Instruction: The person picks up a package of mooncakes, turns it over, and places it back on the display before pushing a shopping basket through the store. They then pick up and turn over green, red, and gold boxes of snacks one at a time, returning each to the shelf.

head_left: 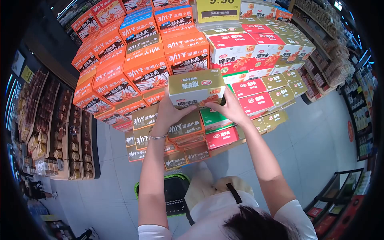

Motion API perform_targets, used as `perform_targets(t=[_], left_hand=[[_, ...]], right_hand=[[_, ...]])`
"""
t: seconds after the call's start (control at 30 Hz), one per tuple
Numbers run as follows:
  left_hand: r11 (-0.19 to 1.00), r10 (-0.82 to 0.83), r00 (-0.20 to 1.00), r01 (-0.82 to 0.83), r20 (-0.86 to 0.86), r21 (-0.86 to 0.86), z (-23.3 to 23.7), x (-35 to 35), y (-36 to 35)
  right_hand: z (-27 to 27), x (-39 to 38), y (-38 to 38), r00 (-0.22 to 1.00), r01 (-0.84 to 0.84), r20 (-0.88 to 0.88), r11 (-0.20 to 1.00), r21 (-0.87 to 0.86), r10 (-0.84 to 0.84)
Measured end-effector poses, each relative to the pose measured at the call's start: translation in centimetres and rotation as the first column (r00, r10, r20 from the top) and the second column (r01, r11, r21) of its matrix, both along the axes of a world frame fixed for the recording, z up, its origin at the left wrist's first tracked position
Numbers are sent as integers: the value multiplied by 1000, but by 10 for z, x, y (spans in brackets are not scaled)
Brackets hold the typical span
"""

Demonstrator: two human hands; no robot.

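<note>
Between my two hands is a snack box (196, 85) with a gold top and a white printed front. My left hand (171, 114) grips its left side, with the thumb across the lower front. On the other side, my right hand (229, 107) holds the right edge, its thumb also on the front. The box is in front of a stacked display. Orange snack boxes (146, 60) fill the display's left part, and red and white boxes (230, 46) its right. Just below my hands are a brown-gold box (186, 127) and a green box (216, 117).
A yellow price sign (218, 10) stands atop the display. A dark shopping basket (166, 192) with a green rim is near my legs on the tiled floor (110, 192). Stocked shelves (60, 132) line the left, and more shelves (326, 60) stand at right.
</note>
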State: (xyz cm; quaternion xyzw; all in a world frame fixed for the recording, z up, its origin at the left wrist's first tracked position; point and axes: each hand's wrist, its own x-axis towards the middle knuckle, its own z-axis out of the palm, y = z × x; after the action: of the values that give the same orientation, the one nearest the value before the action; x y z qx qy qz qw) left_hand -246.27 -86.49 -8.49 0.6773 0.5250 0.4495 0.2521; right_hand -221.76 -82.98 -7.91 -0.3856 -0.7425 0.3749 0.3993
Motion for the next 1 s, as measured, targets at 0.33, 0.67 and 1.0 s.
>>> perform_targets(t=[0.33,0.67,1.0], left_hand=[[961,222,890,-131,-399,243,-13,-5,2],[925,336,867,-230,-367,303,-41,-31,16],[919,349,866,-242,-358,310,-36,-27,15]], right_hand=[[-18,1,6,994,-13,-109,998,63,19],[0,1,-4,969,-132,-229,981,-142,97],[-9,6,0,987,-45,-151,997,55,53]])
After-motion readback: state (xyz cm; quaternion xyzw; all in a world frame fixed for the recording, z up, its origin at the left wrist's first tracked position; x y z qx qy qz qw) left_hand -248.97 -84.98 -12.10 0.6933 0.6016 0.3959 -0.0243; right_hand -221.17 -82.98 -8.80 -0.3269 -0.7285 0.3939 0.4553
